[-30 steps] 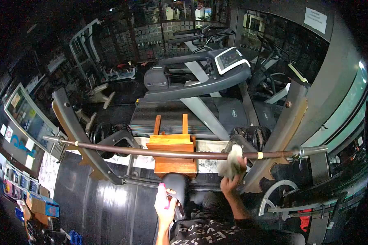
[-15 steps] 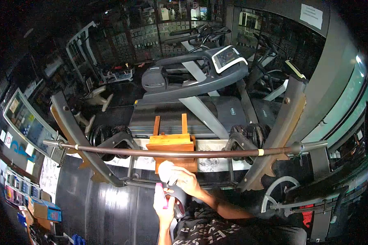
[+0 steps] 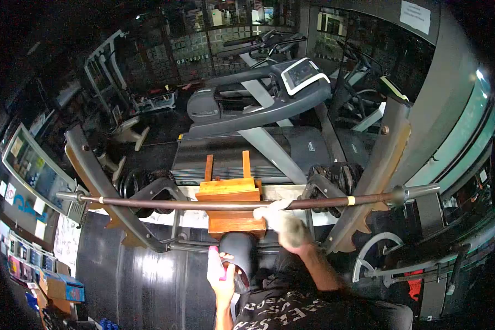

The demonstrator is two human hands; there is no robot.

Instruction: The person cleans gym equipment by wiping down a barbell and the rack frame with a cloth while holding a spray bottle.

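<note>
A long barbell [image 3: 225,205] lies across the two uprights of a rack. My right hand [image 3: 295,235], blurred, is closed on a white cloth [image 3: 269,212], which overlaps the bar right of its middle. Lower down, my left hand [image 3: 223,275] is wrapped round a pink object [image 3: 214,256], partly hidden by the fingers. Beside that hand is a black rounded pad [image 3: 241,250]. Behind the bar stands an orange-brown wooden piece [image 3: 228,188] with two upright slats.
The left rack upright [image 3: 102,179] and the right one [image 3: 371,170] flank the bar. Beyond stands a treadmill [image 3: 247,151]. Weight plates [image 3: 346,179] hang behind the rack. Cardboard boxes [image 3: 60,286] are at the lower left, and another machine [image 3: 418,258] at the right.
My right hand has moved right and slightly up, away from my left hand, bringing the white cloth to the bar. My left hand stays nearly in place. The view has shifted slightly.
</note>
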